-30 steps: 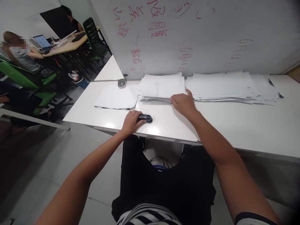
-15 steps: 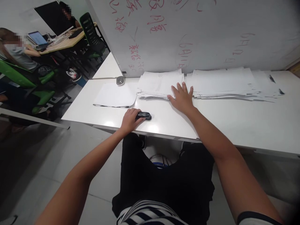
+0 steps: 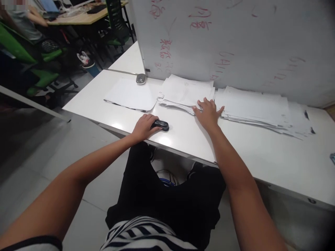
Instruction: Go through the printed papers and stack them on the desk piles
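Near the desk's front edge, my left hand (image 3: 144,127) is wrapped round a black stapler (image 3: 162,125) that rests on the white desktop. My right hand (image 3: 208,113) has its fingers spread at the front right corner of a stack of white paper (image 3: 188,90), its fingertips on the sheets. To the right of that hand lies a second, wider stack of paper (image 3: 253,106), its sheets unevenly fanned. A thinner pile of paper (image 3: 132,93) with a dark lower edge sits to the left, behind the stapler.
A grey and black mouse (image 3: 140,79) lies by the back edge of the desk (image 3: 264,153). Behind the papers rises a whiteboard (image 3: 235,38) with red writing. At far left are a green chair (image 3: 49,76), a seated person and a blue bin (image 3: 92,69).
The view has tilted and turned to the right. My right hand has slid slightly toward the front edge of the paper stack. My left hand stays on the stapler.
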Demonstrator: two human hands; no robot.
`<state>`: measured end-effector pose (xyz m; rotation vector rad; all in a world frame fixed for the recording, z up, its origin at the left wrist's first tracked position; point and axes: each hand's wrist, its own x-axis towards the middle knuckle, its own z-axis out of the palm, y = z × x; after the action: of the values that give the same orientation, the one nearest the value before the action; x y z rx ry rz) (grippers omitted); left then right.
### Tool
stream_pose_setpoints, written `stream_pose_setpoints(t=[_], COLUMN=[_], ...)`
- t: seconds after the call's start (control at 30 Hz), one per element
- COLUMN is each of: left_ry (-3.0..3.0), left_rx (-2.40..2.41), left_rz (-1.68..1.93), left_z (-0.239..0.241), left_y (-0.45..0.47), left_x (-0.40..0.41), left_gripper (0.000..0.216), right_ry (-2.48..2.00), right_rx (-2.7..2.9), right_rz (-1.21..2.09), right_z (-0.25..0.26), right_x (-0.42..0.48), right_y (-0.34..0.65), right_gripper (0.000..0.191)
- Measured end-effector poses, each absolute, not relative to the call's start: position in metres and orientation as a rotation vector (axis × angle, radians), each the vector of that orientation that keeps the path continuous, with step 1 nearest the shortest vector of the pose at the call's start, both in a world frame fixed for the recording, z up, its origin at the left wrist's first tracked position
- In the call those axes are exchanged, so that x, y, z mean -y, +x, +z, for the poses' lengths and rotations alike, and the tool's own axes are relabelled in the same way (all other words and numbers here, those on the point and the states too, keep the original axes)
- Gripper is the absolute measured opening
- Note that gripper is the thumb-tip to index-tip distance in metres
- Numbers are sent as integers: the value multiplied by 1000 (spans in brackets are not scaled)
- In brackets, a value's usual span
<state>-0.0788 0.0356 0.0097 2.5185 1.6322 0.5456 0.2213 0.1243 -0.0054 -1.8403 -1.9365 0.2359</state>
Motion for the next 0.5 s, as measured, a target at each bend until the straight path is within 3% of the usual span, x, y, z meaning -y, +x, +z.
stream_pose_setpoints(t=[0.5], left_ry=[2518], left_rx=[-1641], left_rz=[573], left_z=[8], left_y=[-81], left_x=[-38], left_gripper=[37], right_ry=[-1729], right_rx=[1896], right_rz=[155], right_z=[-2], right_x=[-123], right_y=[224], right_gripper=[45])
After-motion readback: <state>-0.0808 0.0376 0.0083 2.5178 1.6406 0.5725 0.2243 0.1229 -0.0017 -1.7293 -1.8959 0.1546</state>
